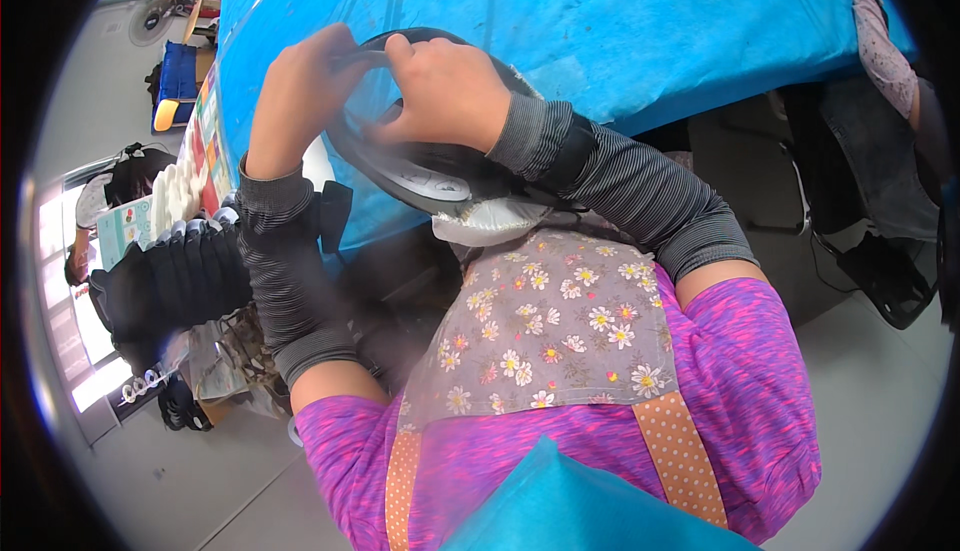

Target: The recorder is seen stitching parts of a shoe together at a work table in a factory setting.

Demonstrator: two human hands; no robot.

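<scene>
A black, rounded, hollow item (430, 171) with a raised rim lies at the near edge of the blue-covered table, in front of my chest. Its exact kind is unclear. A white oval patch with print (425, 181) shows inside it, and a white padded piece (490, 221) sits against its near side. My left hand (305, 86) is slightly blurred, its fingers curled on the far left part of the rim. My right hand (445, 91) grips the same rim from the right, its fingertips close to the left hand's. Part of the inside is hidden behind the hands.
The blue sheet (640, 31) covers the table. To my left stand a row of black items (175, 286) and several white pieces (178, 191). Another person's arm (885, 51) rests at the far right, near a black chair (890, 281).
</scene>
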